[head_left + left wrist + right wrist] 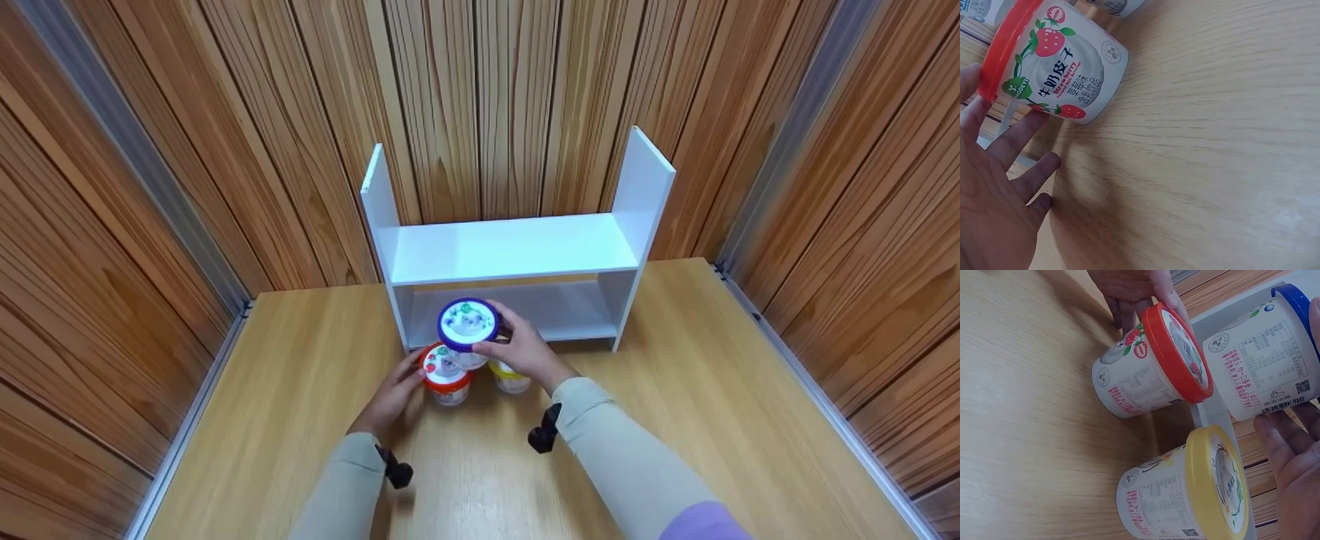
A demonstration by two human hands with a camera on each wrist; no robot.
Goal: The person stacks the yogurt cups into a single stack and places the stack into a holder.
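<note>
My right hand (531, 354) grips a paper cup with a blue lid (468, 322) and holds it up in front of the shelf. The right wrist view shows printed text and a barcode on this blue-lidded cup (1266, 360). On the left, my left hand (391, 397) holds a strawberry milk cup with a red lid (448, 379) near its rim, thumb against the lid and a finger behind; its other fingers (1039, 174) are spread. A yellow-lidded cup (1165, 495) stands on the table beside the red-lidded one, partly hidden in the head view by the raised cup.
A white two-tier shelf (517, 244) with tall side panels stands behind the cups, against a wood-panelled wall (510, 97). The wooden table (750, 420) spreads out to both sides, with metal rails (199, 416) along its edges.
</note>
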